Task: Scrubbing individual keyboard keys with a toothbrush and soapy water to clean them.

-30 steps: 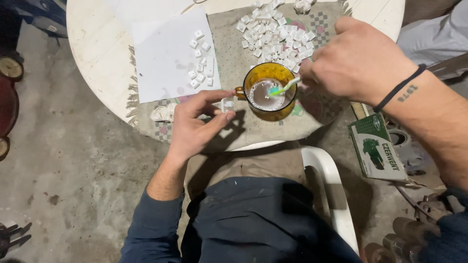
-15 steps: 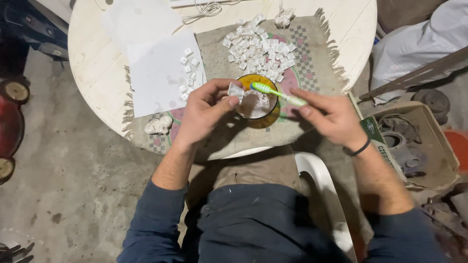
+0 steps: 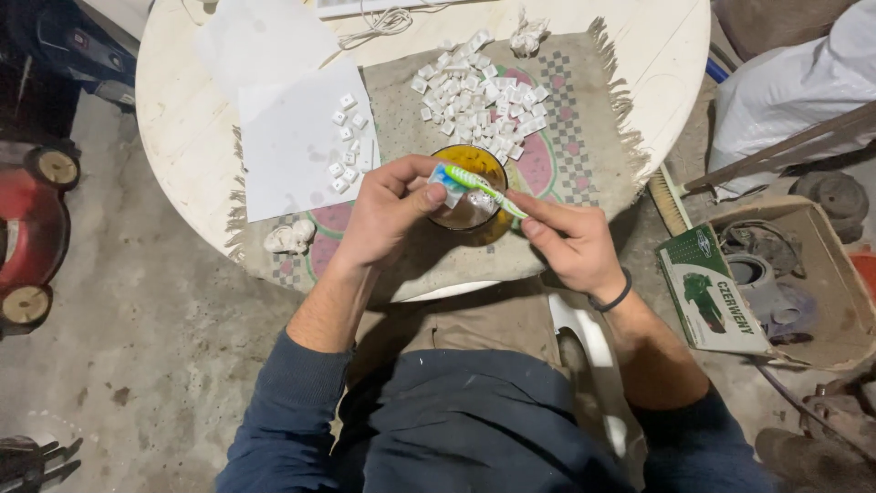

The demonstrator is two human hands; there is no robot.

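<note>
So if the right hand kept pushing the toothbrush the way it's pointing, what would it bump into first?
Probably the small white key pinched in the left hand. The right hand aims the green toothbrush up-left, its head already at that key.

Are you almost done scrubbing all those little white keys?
Not nearly. A few keycaps lie apart on the white paper, seemingly done. The left hand pinches one keycap over the amber glass cup while the right hand works a green toothbrush on it. The big pile on the mat looks still to do.
</note>
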